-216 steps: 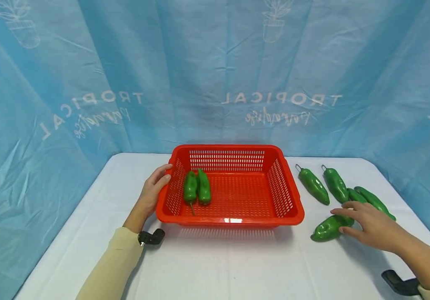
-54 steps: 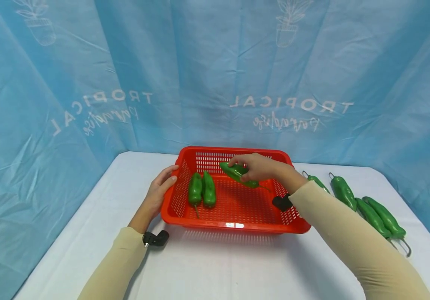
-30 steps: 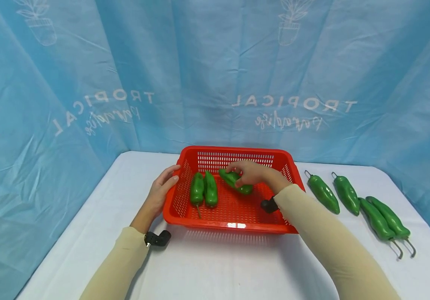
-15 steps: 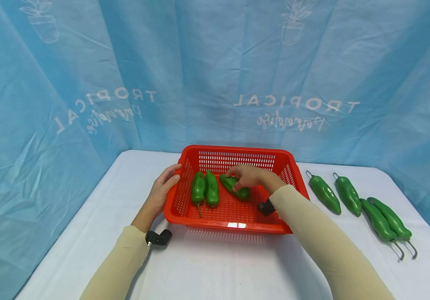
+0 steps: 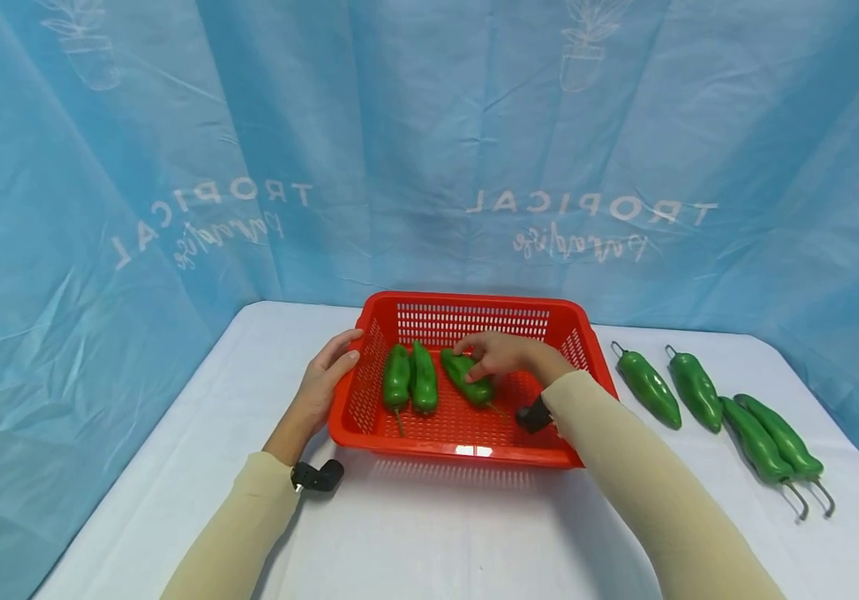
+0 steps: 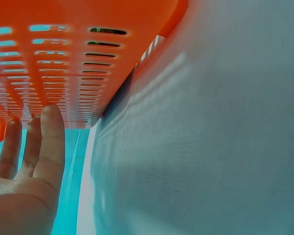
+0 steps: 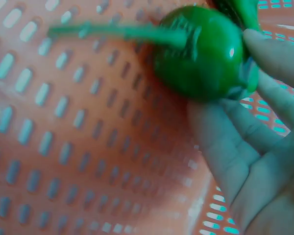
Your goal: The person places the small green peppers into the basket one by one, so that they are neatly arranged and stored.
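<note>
A red plastic basket [image 5: 414, 448] with slotted walls stands on the table. My right hand [image 5: 502, 353] reaches into it and grips a green pepper [image 5: 461, 367] between thumb and fingers, low over the basket floor. In the right wrist view this pepper [image 7: 201, 54] points its stem left, close to the slotted floor. Two more green peppers lie side by side at the basket's left, one the left pepper [image 5: 397, 377], the other the right pepper [image 5: 423, 382]. My left hand [image 5: 318, 385] rests against the basket's left side; in the left wrist view its fingers [image 6: 51, 142] extend to the outer wall.
Several green peppers lie on the white table [image 5: 429, 542] right of the basket: two behind [image 5: 649, 389], and a touching pair [image 5: 759, 442] nearer me with stems toward the front. A blue curtain [image 5: 429, 150] hangs behind and on both sides.
My right hand picked up a pepper from the table at right, carried it left and lowered it into the basket. Just now the pepper has turned slightly, its stem showing. My left hand stays put.
</note>
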`<state>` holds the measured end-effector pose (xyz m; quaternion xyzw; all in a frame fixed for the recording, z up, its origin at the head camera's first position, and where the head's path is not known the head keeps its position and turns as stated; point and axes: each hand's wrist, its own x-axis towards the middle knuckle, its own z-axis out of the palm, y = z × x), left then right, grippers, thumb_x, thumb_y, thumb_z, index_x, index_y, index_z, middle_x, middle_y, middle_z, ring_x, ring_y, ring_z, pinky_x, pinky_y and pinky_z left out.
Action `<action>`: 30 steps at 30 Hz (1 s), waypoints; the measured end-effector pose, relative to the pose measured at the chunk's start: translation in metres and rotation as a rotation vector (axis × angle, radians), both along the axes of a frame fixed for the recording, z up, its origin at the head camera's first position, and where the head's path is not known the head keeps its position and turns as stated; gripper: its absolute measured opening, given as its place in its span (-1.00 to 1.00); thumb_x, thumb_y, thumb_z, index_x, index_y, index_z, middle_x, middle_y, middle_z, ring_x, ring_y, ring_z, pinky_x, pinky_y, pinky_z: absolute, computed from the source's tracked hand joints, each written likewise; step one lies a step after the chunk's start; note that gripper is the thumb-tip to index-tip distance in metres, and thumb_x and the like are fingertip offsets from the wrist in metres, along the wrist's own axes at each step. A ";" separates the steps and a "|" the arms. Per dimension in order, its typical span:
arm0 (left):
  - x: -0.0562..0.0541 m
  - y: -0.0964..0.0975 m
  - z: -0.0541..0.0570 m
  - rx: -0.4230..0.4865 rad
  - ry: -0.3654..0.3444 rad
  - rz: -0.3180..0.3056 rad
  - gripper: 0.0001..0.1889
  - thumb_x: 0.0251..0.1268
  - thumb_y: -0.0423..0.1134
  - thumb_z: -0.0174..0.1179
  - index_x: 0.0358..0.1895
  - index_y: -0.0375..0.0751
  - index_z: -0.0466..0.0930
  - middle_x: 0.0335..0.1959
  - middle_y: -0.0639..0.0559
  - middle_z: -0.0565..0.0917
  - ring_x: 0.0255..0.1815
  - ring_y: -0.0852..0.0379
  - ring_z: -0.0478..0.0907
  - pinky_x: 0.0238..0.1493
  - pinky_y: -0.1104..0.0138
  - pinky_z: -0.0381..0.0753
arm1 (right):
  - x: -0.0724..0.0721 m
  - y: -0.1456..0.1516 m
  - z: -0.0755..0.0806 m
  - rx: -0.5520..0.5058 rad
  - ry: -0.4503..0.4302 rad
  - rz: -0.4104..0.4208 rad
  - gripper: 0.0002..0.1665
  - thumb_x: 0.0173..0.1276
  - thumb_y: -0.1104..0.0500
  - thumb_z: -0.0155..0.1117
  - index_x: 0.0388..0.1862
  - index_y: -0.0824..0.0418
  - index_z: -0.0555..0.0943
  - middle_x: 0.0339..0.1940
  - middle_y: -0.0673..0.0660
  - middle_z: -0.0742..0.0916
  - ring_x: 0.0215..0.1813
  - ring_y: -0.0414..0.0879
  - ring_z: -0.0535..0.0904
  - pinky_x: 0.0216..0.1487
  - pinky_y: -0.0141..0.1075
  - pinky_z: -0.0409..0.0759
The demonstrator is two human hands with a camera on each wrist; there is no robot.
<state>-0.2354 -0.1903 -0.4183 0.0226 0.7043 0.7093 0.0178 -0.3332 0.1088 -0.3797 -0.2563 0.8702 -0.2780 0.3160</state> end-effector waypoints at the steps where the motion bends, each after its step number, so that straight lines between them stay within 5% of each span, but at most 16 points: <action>1: 0.000 0.000 0.000 0.001 -0.001 0.003 -0.50 0.50 -0.10 -0.01 0.46 0.10 0.26 0.44 -0.05 0.35 0.29 -0.06 0.48 0.08 0.26 0.70 | 0.001 0.000 -0.001 -0.018 -0.039 -0.014 -0.30 0.31 0.19 0.33 0.42 0.17 0.37 0.37 0.31 0.47 0.22 0.07 0.53 0.06 -0.19 0.68; 6: 0.001 -0.001 0.000 0.005 -0.002 0.005 -0.49 0.51 -0.09 -0.01 0.47 0.11 0.25 0.44 -0.05 0.34 0.30 -0.05 0.48 0.09 0.24 0.70 | 0.002 -0.001 -0.004 -0.085 -0.175 -0.061 -0.31 0.34 0.20 0.30 0.43 0.17 0.33 0.41 0.33 0.41 0.10 -0.01 0.57 0.00 -0.20 0.72; 12: 0.001 -0.001 0.000 0.018 0.000 0.005 -0.50 0.51 -0.11 -0.01 0.46 0.08 0.25 0.44 -0.03 0.34 0.28 0.00 0.48 0.09 0.27 0.69 | 0.002 0.000 -0.006 -0.132 -0.235 -0.071 -0.29 0.36 0.22 0.28 0.46 0.16 0.29 0.39 0.34 0.42 0.14 0.01 0.57 0.10 -0.12 0.71; 21: 0.003 -0.001 0.000 0.000 0.007 -0.002 -0.49 0.52 -0.10 -0.02 0.48 0.06 0.23 0.45 -0.07 0.33 0.25 0.04 0.50 0.09 0.28 0.69 | 0.004 -0.006 -0.006 -0.201 -0.318 -0.051 -0.26 0.34 0.34 0.23 0.47 0.21 0.24 -0.05 0.15 0.52 -0.05 -0.10 0.55 0.09 -0.15 0.71; 30: 0.001 0.001 0.000 0.003 0.009 0.000 -0.49 0.51 -0.11 -0.01 0.47 0.07 0.24 0.44 -0.06 0.35 0.26 0.02 0.49 0.08 0.26 0.70 | 0.002 -0.008 -0.007 -0.217 -0.350 -0.060 -0.27 0.36 0.38 0.21 0.47 0.23 0.23 -0.12 0.10 0.55 -0.08 -0.14 0.55 0.05 -0.19 0.72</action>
